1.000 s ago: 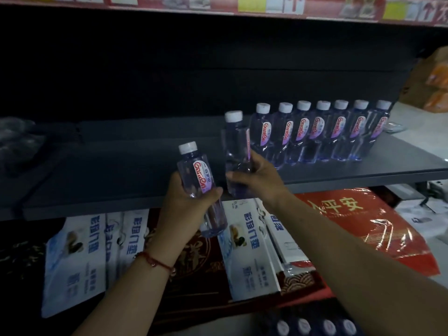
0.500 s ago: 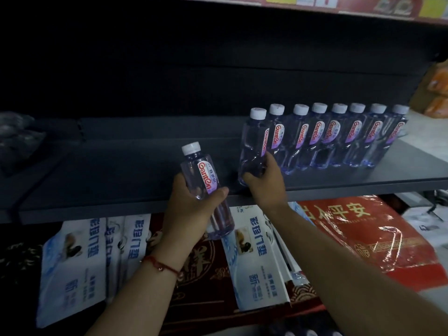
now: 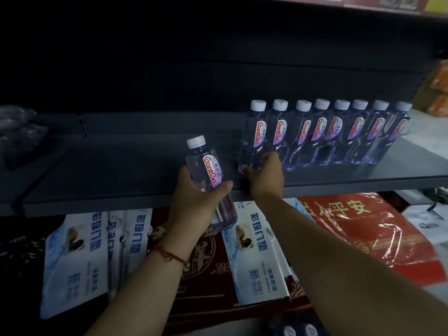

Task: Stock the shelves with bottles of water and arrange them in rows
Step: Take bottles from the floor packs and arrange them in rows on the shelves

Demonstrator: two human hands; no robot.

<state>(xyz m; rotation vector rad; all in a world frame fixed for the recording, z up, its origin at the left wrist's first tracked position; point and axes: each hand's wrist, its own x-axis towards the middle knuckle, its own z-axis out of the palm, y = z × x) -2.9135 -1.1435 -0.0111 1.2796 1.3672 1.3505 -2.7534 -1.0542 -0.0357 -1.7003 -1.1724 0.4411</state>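
Head view only: shelf (image 3: 121,166) back wall is dark, and the grey lump at far left (image 3: 17,134) can't be identified. Upper shelf strip is cropped at the top edge, writing unreadable. Bottle caps at the bottom edge (image 3: 300,331) are cut off. Left hand (image 3: 196,197) is wrapped around a water bottle (image 3: 208,173), held tilted in front of the shelf lip, base hanging below the edge; red string bracelet (image 3: 169,255) on that wrist. Right hand (image 3: 264,173) grips the base of the leftmost bottle (image 3: 254,137), which stands on the shelf touching the row of bottles (image 3: 339,132), all upright with white caps, side by side. Labels read "Ganten". Below, white packs (image 3: 257,251) carry blue Chinese print; the red pack (image 3: 363,229) has yellow characters, under glare.
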